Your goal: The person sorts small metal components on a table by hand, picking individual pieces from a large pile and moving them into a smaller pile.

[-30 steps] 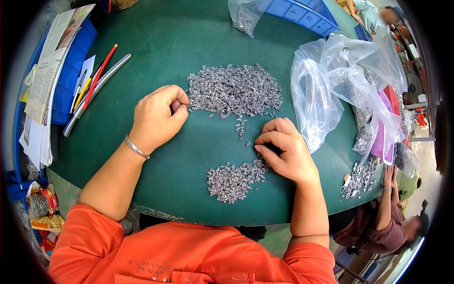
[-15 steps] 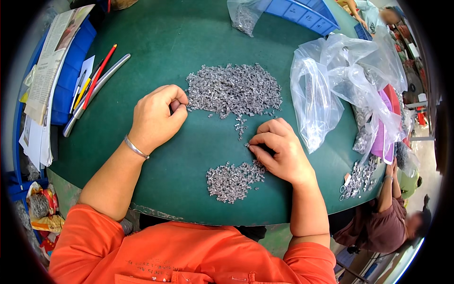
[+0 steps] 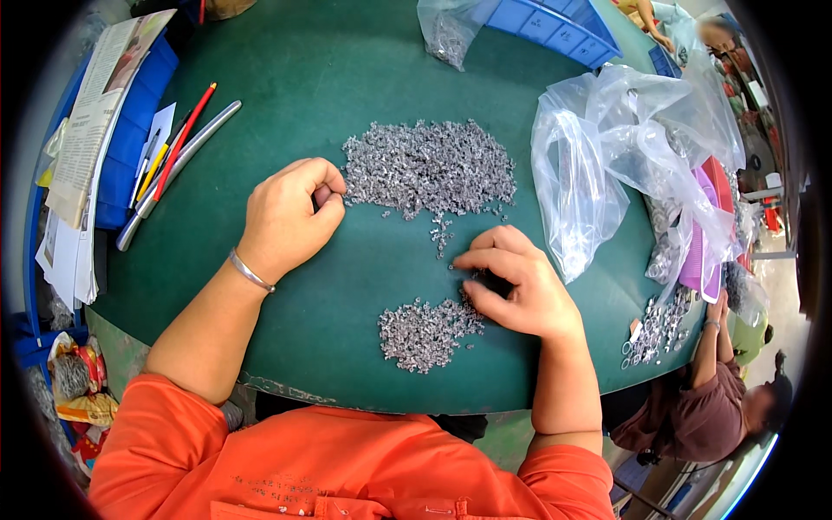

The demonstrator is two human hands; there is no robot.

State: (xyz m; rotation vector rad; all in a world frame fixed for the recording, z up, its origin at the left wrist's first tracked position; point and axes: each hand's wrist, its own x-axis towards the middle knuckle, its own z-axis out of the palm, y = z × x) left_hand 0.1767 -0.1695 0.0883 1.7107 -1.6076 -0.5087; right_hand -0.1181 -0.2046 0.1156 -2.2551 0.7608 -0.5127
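Note:
A large pile of small grey metal parts [image 3: 429, 169] is spread on the green table, with a short trail of loose pieces [image 3: 441, 236] running from its near edge. Closer to me lies a smaller pile of the same parts [image 3: 425, 335]. At the left end of the large pile rests my left hand [image 3: 295, 212], its fingers curled with thumb against forefinger; whether a part is between them is hidden. My right hand [image 3: 520, 282] hovers between the trail and the smaller pile, thumb and fingers apart, and no part shows in its grip.
Clear plastic bags [image 3: 576, 173] lie to the right, beside a purple basket [image 3: 700, 234] and scattered metal rings [image 3: 654, 334]. Pens [image 3: 173, 147] and a blue bin [image 3: 134, 130] with papers sit at left. Another blue bin [image 3: 555, 30] stands far off. A person [image 3: 706, 407] works at right.
My right hand's thumb and forefinger have parted, and the hand has shifted slightly toward me and to the right. The left hand stays at the large pile.

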